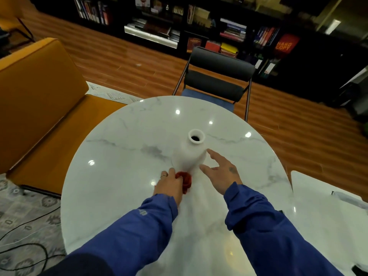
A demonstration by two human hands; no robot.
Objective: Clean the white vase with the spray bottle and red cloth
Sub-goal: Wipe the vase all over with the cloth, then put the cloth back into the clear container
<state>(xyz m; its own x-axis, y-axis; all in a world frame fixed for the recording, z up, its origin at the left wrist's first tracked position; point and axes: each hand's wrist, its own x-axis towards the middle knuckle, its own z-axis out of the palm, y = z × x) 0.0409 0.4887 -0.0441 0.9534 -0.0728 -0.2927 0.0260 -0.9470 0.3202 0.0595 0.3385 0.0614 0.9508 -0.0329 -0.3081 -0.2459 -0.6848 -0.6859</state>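
Note:
The white vase [191,154] stands upright near the middle of the round marble table [119,176], its open mouth facing up. My left hand [169,186] grips the bunched red cloth [185,181] at the vase's near left base. My right hand [221,172] hovers just right of the vase body with fingers spread and straight, holding nothing; I cannot tell whether the fingertips touch the vase. No spray bottle shows in the head view.
A dark chair [217,80] with a blue seat stands at the table's far side. An orange sofa [35,100] sits to the left. A second white tabletop [328,216] adjoins on the right. Cables [25,248] lie on the rug at lower left.

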